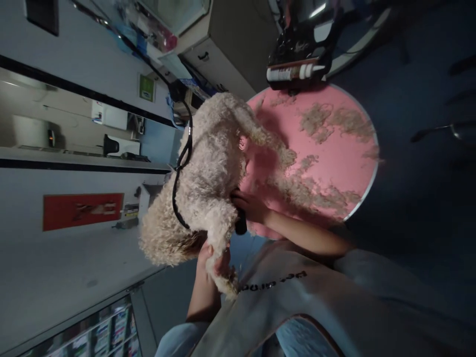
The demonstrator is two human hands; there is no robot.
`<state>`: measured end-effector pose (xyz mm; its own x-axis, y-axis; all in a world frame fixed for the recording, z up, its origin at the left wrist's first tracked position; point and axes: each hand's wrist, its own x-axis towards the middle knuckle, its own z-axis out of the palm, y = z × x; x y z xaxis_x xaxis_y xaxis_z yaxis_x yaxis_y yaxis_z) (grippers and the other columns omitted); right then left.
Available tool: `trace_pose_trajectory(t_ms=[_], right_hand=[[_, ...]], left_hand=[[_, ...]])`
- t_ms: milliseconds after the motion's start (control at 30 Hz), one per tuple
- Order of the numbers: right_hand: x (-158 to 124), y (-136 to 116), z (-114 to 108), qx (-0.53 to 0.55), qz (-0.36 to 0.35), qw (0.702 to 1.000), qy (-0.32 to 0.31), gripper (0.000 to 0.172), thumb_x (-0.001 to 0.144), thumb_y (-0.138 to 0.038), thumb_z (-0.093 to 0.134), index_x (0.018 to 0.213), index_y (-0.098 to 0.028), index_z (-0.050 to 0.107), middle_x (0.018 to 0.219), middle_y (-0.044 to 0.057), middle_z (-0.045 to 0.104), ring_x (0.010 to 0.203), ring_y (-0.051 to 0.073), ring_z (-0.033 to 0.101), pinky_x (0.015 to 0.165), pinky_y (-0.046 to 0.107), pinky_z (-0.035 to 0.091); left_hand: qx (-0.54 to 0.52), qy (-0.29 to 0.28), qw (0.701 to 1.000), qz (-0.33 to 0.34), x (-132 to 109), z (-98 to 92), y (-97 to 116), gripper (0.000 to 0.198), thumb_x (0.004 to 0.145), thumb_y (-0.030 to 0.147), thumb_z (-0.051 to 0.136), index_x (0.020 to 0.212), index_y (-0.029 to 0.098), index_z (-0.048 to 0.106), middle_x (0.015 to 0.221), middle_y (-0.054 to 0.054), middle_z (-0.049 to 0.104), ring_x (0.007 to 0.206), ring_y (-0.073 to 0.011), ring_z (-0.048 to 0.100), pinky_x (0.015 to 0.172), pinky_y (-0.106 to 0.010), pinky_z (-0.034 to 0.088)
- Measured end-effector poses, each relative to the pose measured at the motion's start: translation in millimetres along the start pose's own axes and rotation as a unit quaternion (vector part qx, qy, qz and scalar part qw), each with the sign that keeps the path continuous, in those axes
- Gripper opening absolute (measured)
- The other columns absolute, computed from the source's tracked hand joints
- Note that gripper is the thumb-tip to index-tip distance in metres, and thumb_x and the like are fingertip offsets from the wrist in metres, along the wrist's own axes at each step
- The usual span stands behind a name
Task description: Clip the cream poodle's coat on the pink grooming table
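A curly cream-coloured dog (211,158) stands on a round pink grooming table (334,158), with a black loop (174,191) around its body behind the head. My left hand (212,254) is closed around one of its front legs (219,223), holding the leg out toward my apron. Against the dog's underside, close behind that leg, my right hand (255,206) grips a black hair clipper (241,223). Fingers and fur cover most of the clipper, and its blade is out of sight. Part of the dog's face is turned away.
Clumps of cut fur (316,121) lie over the table. Beside the table's far edge, a black holder carries a white bottle (290,73). A cabinet (211,54) stands behind the dog, near a wall mirror (67,129). My grey apron (297,297) is close below.
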<state>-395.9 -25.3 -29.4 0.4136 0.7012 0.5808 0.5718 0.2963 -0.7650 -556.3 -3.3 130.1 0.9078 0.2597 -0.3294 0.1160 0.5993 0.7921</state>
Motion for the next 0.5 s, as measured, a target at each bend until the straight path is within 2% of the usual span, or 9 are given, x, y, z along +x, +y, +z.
trace_pose_trajectory(t_ms=[67, 100, 200, 233, 300, 400, 500], right_hand=[[-9, 8, -4, 0.023, 0.034, 0.999, -0.014, 0.024, 0.093, -0.017, 0.051, 0.113, -0.018, 0.064, 0.131, 0.012, 0.062, 0.103, 0.019, 0.067, 0.079, 0.03, 0.057], [-15, 7, -6, 0.042, 0.024, 0.999, -0.023, 0.024, 0.094, -0.018, 0.051, 0.113, -0.02, 0.065, 0.128, 0.01, 0.065, 0.1, 0.018, 0.068, 0.079, 0.029, 0.057], [-23, -9, -11, 0.095, -0.087, 0.99, -0.066, 0.021, 0.095, -0.024, 0.052, 0.106, -0.027, 0.068, 0.107, 0.001, 0.073, 0.081, 0.013, 0.069, 0.074, 0.025, 0.055], [-19, -12, -12, 0.095, -0.103, 0.988, -0.07, 0.018, 0.094, -0.027, 0.054, 0.102, -0.029, 0.07, 0.101, -0.001, 0.074, 0.077, 0.012, 0.068, 0.072, 0.024, 0.055], [-3, -9, -17, 0.071, -0.072, 0.993, -0.057, 0.017, 0.093, -0.032, 0.057, 0.103, -0.028, 0.07, 0.098, 0.0, 0.073, 0.077, 0.013, 0.067, 0.068, 0.024, 0.055], [23, 14, -30, 0.027, 0.017, 0.999, -0.012, 0.025, 0.096, -0.028, 0.049, 0.114, -0.021, 0.066, 0.114, 0.009, 0.069, 0.09, 0.017, 0.067, 0.073, 0.029, 0.056], [25, 26, -45, -0.012, 0.024, 1.0, -0.003, 0.025, 0.096, -0.028, 0.049, 0.11, -0.018, 0.067, 0.127, 0.014, 0.063, 0.094, 0.018, 0.066, 0.076, 0.03, 0.055]], left_hand=[[-0.015, -0.016, 1.0, -0.015, 4, 1.7, -3, 0.037, 0.091, 0.04, 0.052, 0.11, 0.011, 0.067, 0.034, 0.009, 0.034, 0.022, -0.0042, 0.021, 0.029, -0.015, 0.031], [-0.02, -0.023, 0.999, -0.023, 6, 3.0, -4, 0.036, 0.091, 0.04, 0.053, 0.109, 0.011, 0.067, 0.034, 0.009, 0.034, 0.021, -0.0042, 0.021, 0.029, -0.014, 0.031], [-0.053, -0.044, 0.997, -0.043, 14, 9.4, -4, 0.035, 0.09, 0.039, 0.054, 0.11, 0.012, 0.065, 0.033, 0.01, 0.031, 0.019, -0.0042, 0.021, 0.027, -0.013, 0.028], [-0.066, -0.055, 0.995, -0.049, 16, 12.0, -4, 0.035, 0.089, 0.037, 0.054, 0.112, 0.013, 0.064, 0.034, 0.01, 0.031, 0.019, -0.0041, 0.021, 0.027, -0.013, 0.027], [-0.086, -0.083, 0.991, -0.059, 20, 17.1, -3, 0.035, 0.09, 0.035, 0.053, 0.115, 0.013, 0.063, 0.036, 0.01, 0.033, 0.019, -0.0037, 0.023, 0.027, -0.012, 0.027], [-0.088, -0.1, 0.989, -0.062, 24, 22.7, -4, 0.038, 0.089, 0.034, 0.053, 0.118, 0.011, 0.062, 0.038, 0.009, 0.035, 0.02, -0.0027, 0.023, 0.029, -0.011, 0.028], [-0.088, -0.098, 0.99, -0.054, 29, 25.5, -2, 0.039, 0.089, 0.033, 0.054, 0.118, 0.009, 0.063, 0.038, 0.01, 0.033, 0.021, -0.0025, 0.023, 0.03, -0.012, 0.028]])
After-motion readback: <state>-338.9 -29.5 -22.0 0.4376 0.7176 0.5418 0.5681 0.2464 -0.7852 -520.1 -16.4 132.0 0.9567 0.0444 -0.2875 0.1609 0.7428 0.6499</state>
